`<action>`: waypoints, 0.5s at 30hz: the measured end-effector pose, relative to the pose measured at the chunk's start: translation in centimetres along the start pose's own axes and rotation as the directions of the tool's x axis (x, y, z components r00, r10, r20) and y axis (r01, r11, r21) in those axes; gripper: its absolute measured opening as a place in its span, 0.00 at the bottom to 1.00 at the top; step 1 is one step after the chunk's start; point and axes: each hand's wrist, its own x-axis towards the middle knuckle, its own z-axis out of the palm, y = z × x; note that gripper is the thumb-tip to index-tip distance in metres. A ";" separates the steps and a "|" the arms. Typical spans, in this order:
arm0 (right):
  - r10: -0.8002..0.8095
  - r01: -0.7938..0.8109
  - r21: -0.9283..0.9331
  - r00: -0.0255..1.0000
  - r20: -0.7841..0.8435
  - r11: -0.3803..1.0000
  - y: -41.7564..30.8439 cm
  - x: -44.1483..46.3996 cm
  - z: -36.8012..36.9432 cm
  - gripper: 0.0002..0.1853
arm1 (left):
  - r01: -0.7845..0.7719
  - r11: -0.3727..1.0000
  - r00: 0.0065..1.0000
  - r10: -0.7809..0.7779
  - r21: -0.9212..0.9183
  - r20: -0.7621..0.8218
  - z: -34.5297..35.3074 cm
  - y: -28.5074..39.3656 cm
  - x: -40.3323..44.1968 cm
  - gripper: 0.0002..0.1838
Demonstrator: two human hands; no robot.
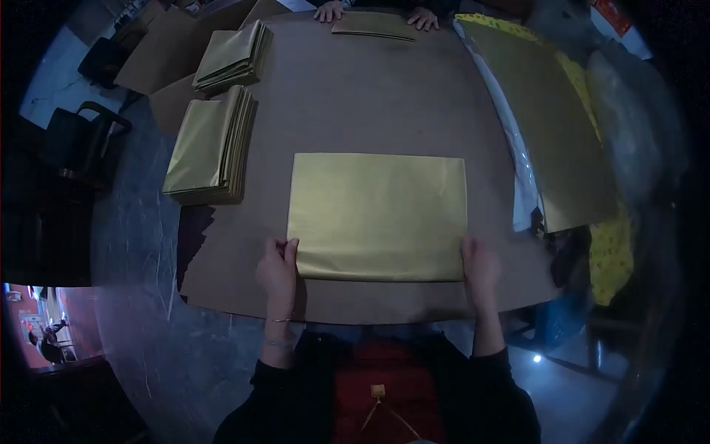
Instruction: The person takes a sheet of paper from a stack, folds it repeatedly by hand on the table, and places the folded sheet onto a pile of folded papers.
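A gold paper sheet [379,214], apparently folded, lies flat on the table in front of me. Its near edge looks thick and slightly creased. My left hand [277,268] pinches the sheet's left side close to the near corner, thumb and fingers together. At the opposite side my right hand [481,266] is closed at the right edge; it is a little blurred and part of its grip is hidden.
Brown board covers the table [370,96]. Two stacks of folded gold paper, a near stack [198,148] and a far stack [228,58], stand at left. Large gold sheets [551,118] lie at right. Across the table, another person's hands [424,18] flank a folded gold piece [373,25].
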 end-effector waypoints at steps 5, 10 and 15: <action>-0.025 0.024 -0.017 0.998 -0.063 1.000 1.0 0.2 1.3 0.18 | 0.030 0.998 0.999 -0.031 -0.048 -0.017 0.7 -0.7 0.1 0.17; -0.061 0.063 0.032 0.995 -0.082 0.997 1.1 0.2 1.3 0.18 | 0.042 0.997 0.998 -0.039 -0.064 0.047 -0.4 0.3 -0.1 0.17; -0.067 0.054 -0.130 0.993 -0.093 0.990 0.8 0.2 1.3 0.17 | 0.025 1.000 0.999 -0.025 -0.011 0.028 -0.2 0.3 -0.1 0.17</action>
